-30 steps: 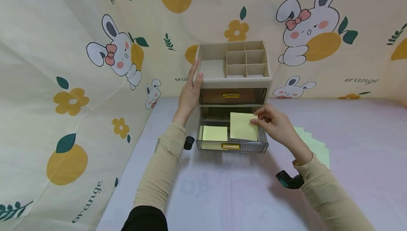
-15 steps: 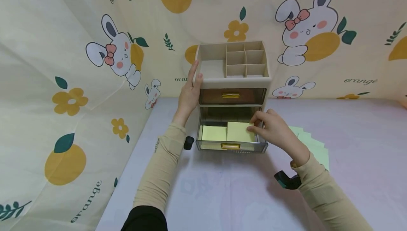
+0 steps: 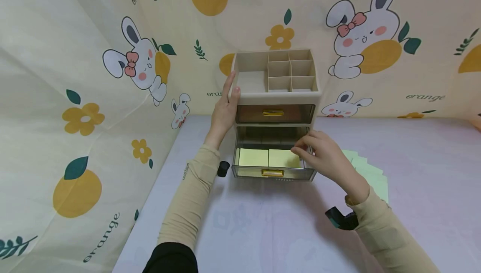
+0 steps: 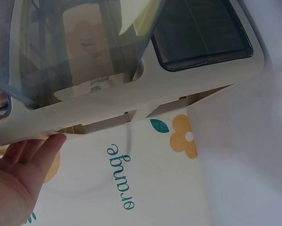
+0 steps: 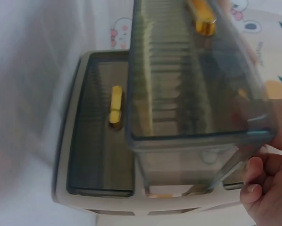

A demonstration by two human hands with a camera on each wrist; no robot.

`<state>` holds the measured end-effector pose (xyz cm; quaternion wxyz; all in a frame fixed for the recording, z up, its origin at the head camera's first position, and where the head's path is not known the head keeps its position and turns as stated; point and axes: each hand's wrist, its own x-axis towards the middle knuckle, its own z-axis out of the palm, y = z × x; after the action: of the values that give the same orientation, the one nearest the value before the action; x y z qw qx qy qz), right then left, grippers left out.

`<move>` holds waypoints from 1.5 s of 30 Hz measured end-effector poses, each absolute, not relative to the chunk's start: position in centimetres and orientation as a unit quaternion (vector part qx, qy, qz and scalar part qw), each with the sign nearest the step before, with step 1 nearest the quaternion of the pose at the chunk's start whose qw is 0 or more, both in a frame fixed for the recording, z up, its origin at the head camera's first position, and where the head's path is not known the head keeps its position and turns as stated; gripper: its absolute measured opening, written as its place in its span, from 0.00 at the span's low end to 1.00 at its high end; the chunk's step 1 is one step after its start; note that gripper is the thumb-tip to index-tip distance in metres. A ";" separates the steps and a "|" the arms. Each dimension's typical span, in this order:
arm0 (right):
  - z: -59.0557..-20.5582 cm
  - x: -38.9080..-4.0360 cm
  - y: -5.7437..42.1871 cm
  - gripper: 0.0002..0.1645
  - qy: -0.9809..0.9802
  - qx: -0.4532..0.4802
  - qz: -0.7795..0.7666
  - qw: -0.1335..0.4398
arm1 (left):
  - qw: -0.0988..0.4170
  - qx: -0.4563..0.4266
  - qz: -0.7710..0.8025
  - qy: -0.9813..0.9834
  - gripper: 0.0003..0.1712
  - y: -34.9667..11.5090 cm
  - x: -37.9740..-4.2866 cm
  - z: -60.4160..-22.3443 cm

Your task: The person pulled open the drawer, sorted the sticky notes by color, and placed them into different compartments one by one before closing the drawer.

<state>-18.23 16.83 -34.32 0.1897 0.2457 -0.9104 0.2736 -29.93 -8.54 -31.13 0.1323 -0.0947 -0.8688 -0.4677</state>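
Note:
A white desktop organizer [image 3: 278, 97] has its lower smoky clear drawer [image 3: 297, 175] pulled out. Two yellow squares that look like sticky notes lie side by side in it, the left sticky notes [image 3: 253, 158] and the right sticky notes [image 3: 283, 159]. My right hand [image 3: 323, 152] reaches over the drawer's right wall, with thumb and index finger pinching at the right notes' upper edge; the exact contact is partly hidden. My left hand [image 3: 223, 114] rests against the organizer's left side, fingers extended; its fingertips touch the housing in the left wrist view too.
Pale green sheets [image 3: 375, 175] lie fanned out on the table, partly behind the right forearm. The upper brown drawer [image 3: 249, 114] is closed. Above it is a divided top tray [image 3: 252, 81]. A rabbit-print cloth [image 3: 244, 10] hangs behind.
The right hand has lowered the right sticky notes into the drawer, level with the left ones, and shifted slightly left and down. The left hand has stayed in place.

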 end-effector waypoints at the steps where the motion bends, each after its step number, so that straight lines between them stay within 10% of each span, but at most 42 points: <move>1: -34.3 -18.0 16.9 0.04 -0.908 0.246 0.279 0.194 | 0.132 -0.094 -0.468 -0.869 0.26 -8.5 -29.9 -31.2; 14: -35.1 -13.2 15.6 0.13 -0.807 0.298 0.427 0.279 | 0.134 -0.100 -0.469 -0.867 0.27 -8.7 -29.9 -31.2; 45: -37.9 -16.5 13.3 0.11 -0.834 0.190 0.483 0.185 | 0.130 -0.103 -0.476 -0.864 0.26 -8.7 -29.7 -31.0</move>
<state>-16.52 13.34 -37.89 0.1850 0.1895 -0.8344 0.4833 -29.69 -8.71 -30.97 0.1296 -0.1029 -0.8639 -0.4756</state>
